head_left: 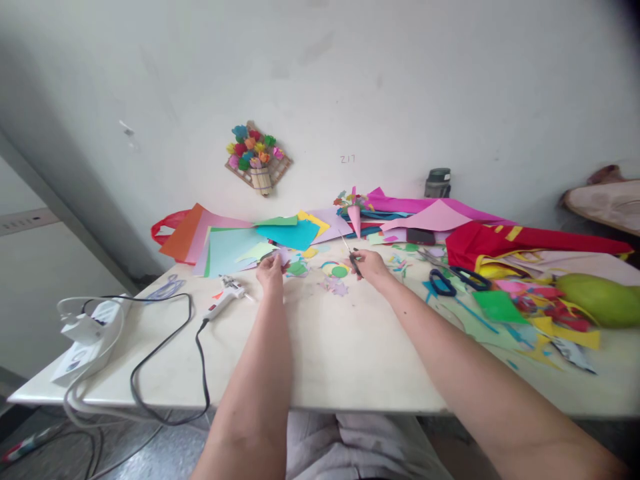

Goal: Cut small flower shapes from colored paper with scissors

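Right up front, my forearms stretch over the tabletop, and there's the glue gun, left of them both. The hands are well apart! My left hand, just right of the glue gun and a little beyond it, has its fingertips pinched close by a purple scrap; too blurred, I can't tell whether they grip it. My right hand, well right of the glue gun, is closed round a tool, dark handle, slim tip angled away from me. Right of the glue gun, between my hands, lie a green disc and purple stars. Beyond the glue gun, coloured sheets overlap; beyond it and to the right, a pink cone holds flowers. Scissors lie far right of the glue gun, a power strip left of it.
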`<state>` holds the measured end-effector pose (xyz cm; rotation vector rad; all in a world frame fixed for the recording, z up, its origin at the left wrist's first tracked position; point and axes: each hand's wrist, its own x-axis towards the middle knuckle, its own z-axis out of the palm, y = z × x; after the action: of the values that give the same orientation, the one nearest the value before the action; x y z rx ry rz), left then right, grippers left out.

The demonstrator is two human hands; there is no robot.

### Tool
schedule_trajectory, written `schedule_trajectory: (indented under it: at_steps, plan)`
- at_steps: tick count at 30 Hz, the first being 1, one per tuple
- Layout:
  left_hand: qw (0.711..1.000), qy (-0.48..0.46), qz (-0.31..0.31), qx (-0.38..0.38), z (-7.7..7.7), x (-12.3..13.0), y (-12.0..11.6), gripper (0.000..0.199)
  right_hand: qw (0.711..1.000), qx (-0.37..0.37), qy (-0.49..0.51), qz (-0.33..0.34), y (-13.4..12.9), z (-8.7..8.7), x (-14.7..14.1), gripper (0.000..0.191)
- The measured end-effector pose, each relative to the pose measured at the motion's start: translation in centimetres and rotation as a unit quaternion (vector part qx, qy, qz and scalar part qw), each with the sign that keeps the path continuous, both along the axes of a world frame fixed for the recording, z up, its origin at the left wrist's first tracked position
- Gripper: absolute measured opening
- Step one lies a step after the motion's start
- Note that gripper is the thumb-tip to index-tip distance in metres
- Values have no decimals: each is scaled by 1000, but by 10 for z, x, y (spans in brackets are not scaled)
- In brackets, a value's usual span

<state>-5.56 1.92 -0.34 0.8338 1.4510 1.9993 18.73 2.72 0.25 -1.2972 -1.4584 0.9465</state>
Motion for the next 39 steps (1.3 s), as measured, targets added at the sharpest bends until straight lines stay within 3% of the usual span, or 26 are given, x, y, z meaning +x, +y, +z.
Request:
schedule_trajectory:
  at_steps: [4, 9, 15, 22, 32, 39]
  plan:
    - [1000, 17, -16, -7, 0, 3, -2, 26, 999, -6, 10, -32, 5, -1, 5, 25]
    - [998, 38, -57, -9, -1, 4, -3, 31, 999, -17, 22, -25, 5, -4, 3, 31]
    - [988, 3, -154, -17, 0, 11, -5, 38, 997, -41, 11, 59, -12, 5, -4, 29]
    - [966, -36, -256, -11, 2, 20, -11, 30, 991, -51, 21, 119, -22, 11, -7, 29]
    - [944, -70, -320, -23, 3, 26, -16, 28, 974, -93, -16, 206, -30, 13, -6, 17]
    - [937, -96, -335, -26, 3, 33, -15, 25, 967, -77, -22, 240, -30, 9, -10, 21]
